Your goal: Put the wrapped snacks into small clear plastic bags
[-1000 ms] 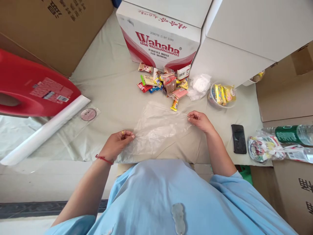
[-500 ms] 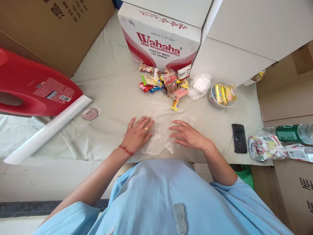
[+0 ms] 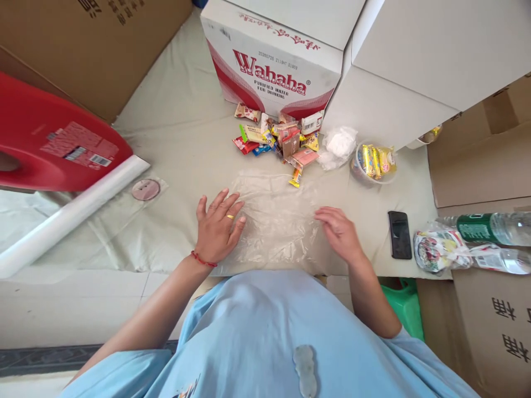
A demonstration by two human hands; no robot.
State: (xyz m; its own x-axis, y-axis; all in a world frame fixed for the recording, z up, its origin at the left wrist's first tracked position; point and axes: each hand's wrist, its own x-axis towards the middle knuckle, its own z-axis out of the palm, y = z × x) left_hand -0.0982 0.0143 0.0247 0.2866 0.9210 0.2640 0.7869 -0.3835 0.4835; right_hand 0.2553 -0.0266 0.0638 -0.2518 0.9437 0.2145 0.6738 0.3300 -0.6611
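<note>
A clear, thin plastic bag or sheet (image 3: 277, 221) lies spread and wrinkled on the cloth-covered table in front of me. My left hand (image 3: 218, 225), with a ring and a red cord at the wrist, rests palm down at its left edge, fingers spread. At the opposite edge is my right hand (image 3: 338, 232), its fingers stretched out close together, holding nothing that I can see. Just beyond the plastic sits a pile of wrapped snacks (image 3: 290, 146), one yellow packet (image 3: 295, 178) lying nearest to it. Beside the pile is a crumpled white plastic bundle (image 3: 339, 145).
A Wahaba-style water carton printed "Wahaha" (image 3: 269, 69) stands behind the snacks. Rightward are a round tub (image 3: 357, 172) of yellow packets, a phone (image 3: 400, 235) and plastic bottles (image 3: 514, 228). On the left are a red jug (image 3: 37, 132), a white roll (image 3: 74, 215) and a pink disc (image 3: 146, 189).
My hands have moved apart, the left one leftward and the right one rightward. Between them the plastic now lies flatter and wider.
</note>
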